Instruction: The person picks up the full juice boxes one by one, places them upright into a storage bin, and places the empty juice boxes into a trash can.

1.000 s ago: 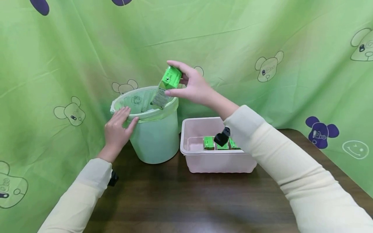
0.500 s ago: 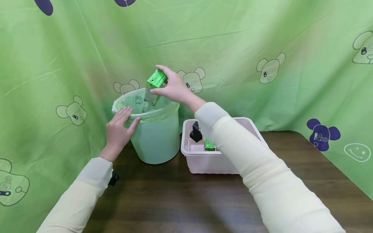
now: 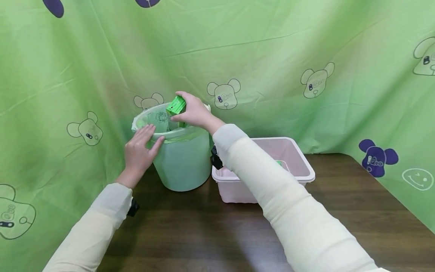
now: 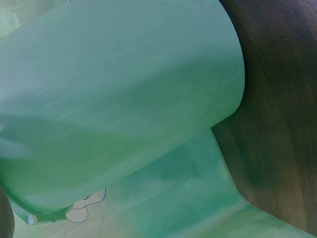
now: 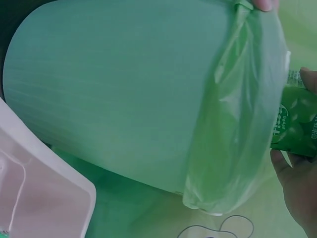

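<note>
My right hand (image 3: 194, 111) grips a small green drink carton (image 3: 176, 106) between thumb and fingers. It holds the carton tilted in the mouth of a pale green bin (image 3: 181, 166), its lower end below the rim. In the right wrist view, white lettering shows on the carton (image 5: 296, 120). A thin green bin liner (image 5: 225, 124) is folded over the rim. At the near left of that rim rests my left hand (image 3: 138, 149), fingers extended and thumb spread along the outside. The left wrist view is mostly filled by the bin's wall (image 4: 124, 89).
Right of the bin, a pink plastic tub (image 3: 285, 140) stands on the dark wooden table (image 3: 190, 234). My right forearm hides most of its inside, where a bit of green (image 3: 279, 162) shows. Behind everything hangs a green printed cloth (image 3: 265, 68).
My right hand has carried the carton left and down, lowering it into the bin's mouth. The right forearm has swung left across the tub. My left hand has stayed at the rim.
</note>
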`<state>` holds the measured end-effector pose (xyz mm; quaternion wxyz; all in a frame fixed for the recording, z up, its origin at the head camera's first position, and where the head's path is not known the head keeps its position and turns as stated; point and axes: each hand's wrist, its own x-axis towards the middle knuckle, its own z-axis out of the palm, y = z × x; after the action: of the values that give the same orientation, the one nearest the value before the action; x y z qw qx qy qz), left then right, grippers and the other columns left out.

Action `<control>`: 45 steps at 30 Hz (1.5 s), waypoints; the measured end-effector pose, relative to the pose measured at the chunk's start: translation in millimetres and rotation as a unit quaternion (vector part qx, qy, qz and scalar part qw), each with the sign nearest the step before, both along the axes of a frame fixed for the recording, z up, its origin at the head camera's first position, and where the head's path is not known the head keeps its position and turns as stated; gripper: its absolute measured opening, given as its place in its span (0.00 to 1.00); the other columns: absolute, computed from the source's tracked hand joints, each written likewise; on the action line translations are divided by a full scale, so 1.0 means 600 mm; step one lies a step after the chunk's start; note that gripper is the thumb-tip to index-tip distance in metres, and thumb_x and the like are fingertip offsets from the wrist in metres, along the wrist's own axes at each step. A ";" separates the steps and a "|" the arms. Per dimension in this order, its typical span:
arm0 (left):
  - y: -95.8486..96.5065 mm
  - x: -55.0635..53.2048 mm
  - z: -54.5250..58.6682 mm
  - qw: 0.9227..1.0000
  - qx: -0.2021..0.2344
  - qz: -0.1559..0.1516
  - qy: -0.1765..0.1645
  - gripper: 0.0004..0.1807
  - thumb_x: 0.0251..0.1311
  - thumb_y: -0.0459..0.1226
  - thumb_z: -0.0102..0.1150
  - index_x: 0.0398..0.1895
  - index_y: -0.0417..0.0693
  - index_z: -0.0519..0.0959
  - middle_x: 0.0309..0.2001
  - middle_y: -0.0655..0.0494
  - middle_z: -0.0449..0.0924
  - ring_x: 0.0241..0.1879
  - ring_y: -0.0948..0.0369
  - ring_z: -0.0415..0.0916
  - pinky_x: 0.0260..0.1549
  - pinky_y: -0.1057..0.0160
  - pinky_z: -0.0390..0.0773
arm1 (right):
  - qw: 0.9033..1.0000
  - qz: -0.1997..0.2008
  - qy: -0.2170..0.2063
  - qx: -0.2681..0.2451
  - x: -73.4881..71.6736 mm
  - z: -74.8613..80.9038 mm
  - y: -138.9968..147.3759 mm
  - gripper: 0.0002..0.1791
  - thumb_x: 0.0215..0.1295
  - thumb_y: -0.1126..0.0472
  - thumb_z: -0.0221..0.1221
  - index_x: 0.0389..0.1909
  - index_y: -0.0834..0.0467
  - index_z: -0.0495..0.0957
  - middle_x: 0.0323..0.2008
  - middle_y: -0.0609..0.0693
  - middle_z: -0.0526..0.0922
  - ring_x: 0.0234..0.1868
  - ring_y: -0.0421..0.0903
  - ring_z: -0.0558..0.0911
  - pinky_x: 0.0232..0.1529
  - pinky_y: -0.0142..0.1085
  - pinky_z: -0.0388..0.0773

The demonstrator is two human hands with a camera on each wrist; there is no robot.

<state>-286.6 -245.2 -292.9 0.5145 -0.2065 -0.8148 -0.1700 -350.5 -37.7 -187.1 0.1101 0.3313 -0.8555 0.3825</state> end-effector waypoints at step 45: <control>0.003 -0.002 -0.002 1.000 0.005 -0.004 0.008 0.25 0.58 0.42 0.67 0.54 0.35 0.80 0.53 0.40 0.79 0.55 0.44 0.76 0.61 0.52 0.69 | 0.996 -0.009 0.012 0.085 -0.010 -0.018 0.008 0.43 0.58 0.56 0.68 0.72 0.62 0.59 0.66 0.59 0.67 0.65 0.52 0.68 0.65 0.41 0.65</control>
<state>-287.9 -243.7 -294.1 0.5210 -0.2086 -0.8090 -0.1747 -356.5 -32.8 -197.8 0.0951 0.3368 -0.8864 0.3030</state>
